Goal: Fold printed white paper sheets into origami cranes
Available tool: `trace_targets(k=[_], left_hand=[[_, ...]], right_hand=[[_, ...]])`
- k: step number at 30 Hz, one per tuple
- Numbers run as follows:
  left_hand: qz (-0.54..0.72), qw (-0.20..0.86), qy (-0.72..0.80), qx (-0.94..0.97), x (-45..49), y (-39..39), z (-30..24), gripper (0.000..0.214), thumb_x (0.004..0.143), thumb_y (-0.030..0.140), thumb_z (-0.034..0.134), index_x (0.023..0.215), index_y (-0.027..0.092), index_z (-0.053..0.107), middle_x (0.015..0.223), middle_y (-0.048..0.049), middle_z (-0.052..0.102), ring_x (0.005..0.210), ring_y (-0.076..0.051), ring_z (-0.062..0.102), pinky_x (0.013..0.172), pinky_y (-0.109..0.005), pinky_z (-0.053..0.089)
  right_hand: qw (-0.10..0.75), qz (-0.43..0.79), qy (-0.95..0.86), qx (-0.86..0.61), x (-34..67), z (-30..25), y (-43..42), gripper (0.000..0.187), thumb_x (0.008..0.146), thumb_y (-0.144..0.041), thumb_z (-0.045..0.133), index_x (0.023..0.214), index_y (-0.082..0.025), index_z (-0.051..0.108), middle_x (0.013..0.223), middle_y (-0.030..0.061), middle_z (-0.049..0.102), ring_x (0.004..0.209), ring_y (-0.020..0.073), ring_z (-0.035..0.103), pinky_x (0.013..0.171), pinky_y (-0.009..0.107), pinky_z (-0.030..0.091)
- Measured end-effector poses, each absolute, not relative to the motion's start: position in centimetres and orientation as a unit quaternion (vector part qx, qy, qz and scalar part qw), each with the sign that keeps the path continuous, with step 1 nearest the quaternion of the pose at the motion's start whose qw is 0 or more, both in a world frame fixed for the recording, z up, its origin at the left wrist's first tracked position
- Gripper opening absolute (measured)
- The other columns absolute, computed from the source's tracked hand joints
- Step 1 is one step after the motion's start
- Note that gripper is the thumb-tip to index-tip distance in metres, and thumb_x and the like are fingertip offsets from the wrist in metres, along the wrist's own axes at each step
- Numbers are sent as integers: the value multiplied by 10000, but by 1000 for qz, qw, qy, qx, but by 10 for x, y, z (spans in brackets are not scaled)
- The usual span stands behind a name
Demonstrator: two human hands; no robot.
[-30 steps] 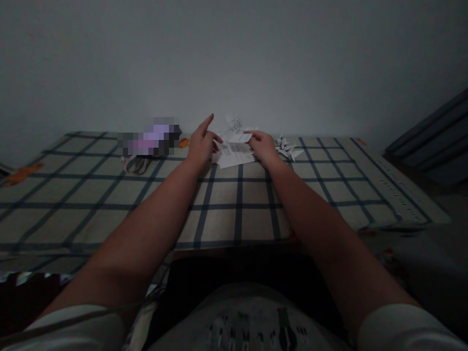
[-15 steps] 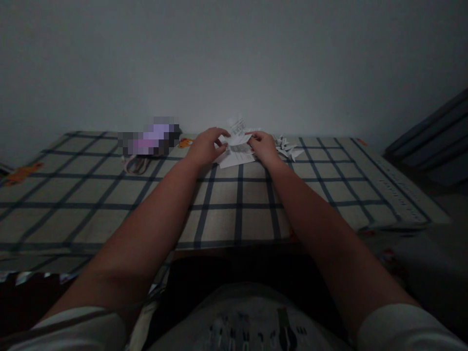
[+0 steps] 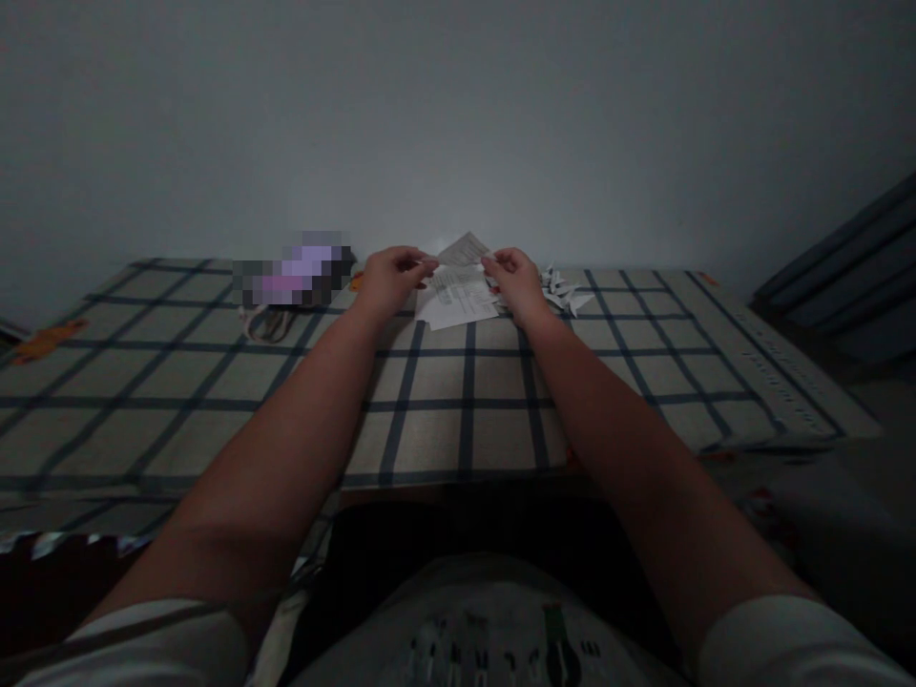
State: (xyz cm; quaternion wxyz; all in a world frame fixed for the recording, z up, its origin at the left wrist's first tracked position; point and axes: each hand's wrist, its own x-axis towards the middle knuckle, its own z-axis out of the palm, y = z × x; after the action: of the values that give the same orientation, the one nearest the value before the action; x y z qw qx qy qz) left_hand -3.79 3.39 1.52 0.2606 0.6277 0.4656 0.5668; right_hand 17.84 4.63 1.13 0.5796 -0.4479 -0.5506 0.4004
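A small printed paper slip [image 3: 464, 251] is held up just above the checked cloth, between both of my hands. My left hand [image 3: 391, 277] pinches its left end with closed fingers. My right hand [image 3: 516, 279] pinches its right end. Under the slip lie more white printed sheets [image 3: 458, 303], flat on the cloth. Just right of my right hand sits a small pile of folded white paper shapes [image 3: 565, 288].
The checked cloth [image 3: 444, 401] with dark blue lines covers a low flat surface up to a plain wall. A blurred purple object [image 3: 293, 272] and a pale looped strap [image 3: 264, 322] lie to the left. A dark slatted thing [image 3: 844, 277] stands at far right.
My left hand went from an outstretched finger to a pinch on the slip. Both hands lifted the slip off the sheets and now hold it stretched between them.
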Motion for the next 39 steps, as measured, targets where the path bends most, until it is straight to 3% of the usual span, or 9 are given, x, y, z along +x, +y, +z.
trace_targets(k=[5,11,19,27,31,34,37,39], left_hand=[[585,300,461,596,-41,35,18,199,755,309,804,821,138,725,783,-47,727,684,-141,683,684,-277,583],[601,316,457,574,-42,35,18,261,711,365,832,801,140,736,769,-50,732,688,-142,694,693,-267,586],[615,341,455,546,-39,34,21,236,698,270,835,861,146,718,772,-24,715,642,-105,658,693,-254,590],[612,352,458,540,-38,36,21,237,725,283,812,877,143,696,816,-47,722,666,-111,661,715,-273,589],[591,358,458,559,-41,35,20,280,768,312,773,990,169,679,957,-75,735,809,-165,710,739,-309,597],[570,355,470,573,-42,33,19,435,791,304,751,1206,240,635,1076,-79,730,859,-178,724,755,-324,600],[541,339,491,593,-41,30,18,658,774,299,779,1384,286,532,981,-55,744,733,-155,702,725,-312,595],[518,337,491,614,-39,29,18,695,741,285,809,1381,280,539,865,-24,734,657,-145,675,678,-293,588]], right_hand=[[574,432,-548,-428,180,10,46,190,855,-312,715,928,-217,566,879,-18,637,794,109,641,588,190,488],[570,441,-546,-428,179,9,45,207,873,-323,706,838,-206,539,837,-19,636,812,110,671,588,179,490],[595,503,-489,-393,177,11,46,178,879,-201,703,819,-196,536,746,-46,624,703,71,680,623,167,509],[600,470,-499,-413,176,13,48,227,883,-246,705,804,-216,494,697,-64,577,636,62,629,676,192,551],[583,436,-545,-415,179,14,47,210,853,-294,731,818,-206,544,714,-58,581,614,65,589,625,197,511],[587,382,-570,-429,180,14,44,197,846,-310,725,808,-202,565,717,-57,571,617,74,556,608,207,479],[585,323,-603,-436,180,14,40,219,824,-308,744,764,-200,563,686,-61,548,621,84,528,607,219,441],[575,297,-628,-432,179,14,37,236,815,-320,755,745,-199,565,674,-59,541,630,89,515,626,228,432]])
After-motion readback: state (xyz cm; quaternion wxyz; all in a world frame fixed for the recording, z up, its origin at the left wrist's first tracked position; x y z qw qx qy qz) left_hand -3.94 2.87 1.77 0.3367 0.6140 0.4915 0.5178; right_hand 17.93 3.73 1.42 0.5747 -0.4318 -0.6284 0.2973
